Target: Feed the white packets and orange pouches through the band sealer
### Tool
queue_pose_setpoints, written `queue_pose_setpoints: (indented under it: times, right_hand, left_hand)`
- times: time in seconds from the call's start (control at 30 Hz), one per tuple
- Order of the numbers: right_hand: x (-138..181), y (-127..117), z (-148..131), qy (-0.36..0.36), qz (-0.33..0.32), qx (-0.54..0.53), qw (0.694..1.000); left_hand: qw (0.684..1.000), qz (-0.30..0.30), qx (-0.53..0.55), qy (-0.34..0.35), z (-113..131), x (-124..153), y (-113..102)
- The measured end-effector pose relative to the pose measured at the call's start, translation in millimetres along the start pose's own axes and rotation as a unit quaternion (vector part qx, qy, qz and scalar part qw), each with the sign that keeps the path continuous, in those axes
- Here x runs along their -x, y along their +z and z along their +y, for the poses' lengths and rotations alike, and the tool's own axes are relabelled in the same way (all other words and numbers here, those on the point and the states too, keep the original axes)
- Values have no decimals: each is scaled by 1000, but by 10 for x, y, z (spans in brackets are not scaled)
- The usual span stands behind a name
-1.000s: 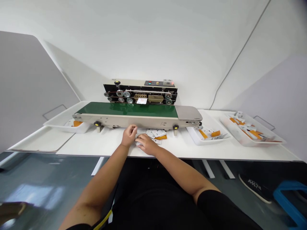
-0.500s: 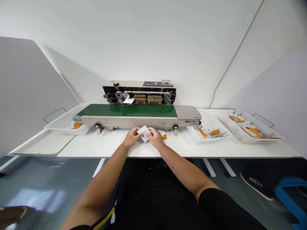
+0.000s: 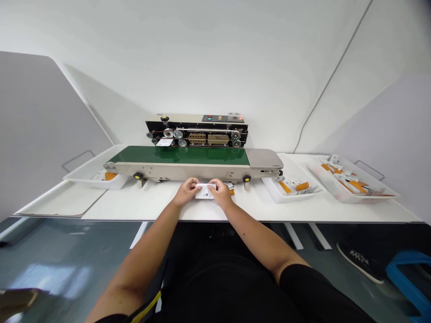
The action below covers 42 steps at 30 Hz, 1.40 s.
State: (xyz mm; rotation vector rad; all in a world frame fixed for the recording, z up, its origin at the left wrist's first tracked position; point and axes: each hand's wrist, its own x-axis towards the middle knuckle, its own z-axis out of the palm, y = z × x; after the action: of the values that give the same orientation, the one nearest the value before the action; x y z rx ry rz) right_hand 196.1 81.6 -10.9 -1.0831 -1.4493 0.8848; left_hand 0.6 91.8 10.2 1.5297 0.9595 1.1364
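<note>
A white packet (image 3: 205,191) is held in the closed grip of the left hand (image 3: 186,192) and right hand (image 3: 221,194), near a belt sealer (image 3: 178,155).

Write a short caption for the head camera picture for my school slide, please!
Left hand and right hand hold a small white packet in front of a green-belted band sealer.

White table (image 3: 134,204): conveyor band sealer (image 3: 178,155), white trays (image 3: 279,196) holding sachets (image 3: 289,186), apparently orange-labelled.
</note>
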Motion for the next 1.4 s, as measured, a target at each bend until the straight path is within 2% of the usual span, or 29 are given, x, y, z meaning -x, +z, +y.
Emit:
queue_pose_setpoints:
  times: [0.33, 0.5, 0.6, 0.67, 0.77, 0.83, 0.93, 1.07, 1.23, 1.4]
  right_hand:
    - [8, -7, -44, 8, 59, -4, 998]
    - [7, -25, -65, 5, 64, -26, 998]
    - [0, -49, -81, -13, 82, -60, 995]
    - [-1, -55, -85, -23, 62, -59, 996]
    - [7, -26, -68, -13, 7, 6, 1000]
    - [1, 2, -59, 7, -2, 22, 1000]
    - [-80, -19, -126, 35, 31, -62, 997]
    - [-400, -322, -457, 26, 93, -156, 983]
    - [-1049, -1012, -894, -9, 155, -140, 978]
    - [-1480, -1536, -891, 1, 248, -107, 963]
  left_hand:
    - [999, 41, 2, 6, -17, -32, -12]
    - [998, 55, 14, 15, -42, -53, -33]
    - [995, 83, 41, 24, -54, -71, -48]
    - [994, 95, 49, 31, -61, -78, -54]
    - [996, 75, 36, 27, -78, -81, -55]
    - [998, 52, 25, 20, -91, -80, -49]
    - [999, 19, 26, 25, -105, -77, -34]
    - [999, 11, 31, 41, -98, -72, -18]
    - [999, 27, -1, 39, -75, -54, -27]
    - [998, 35, -41, 46, -71, -35, -47]
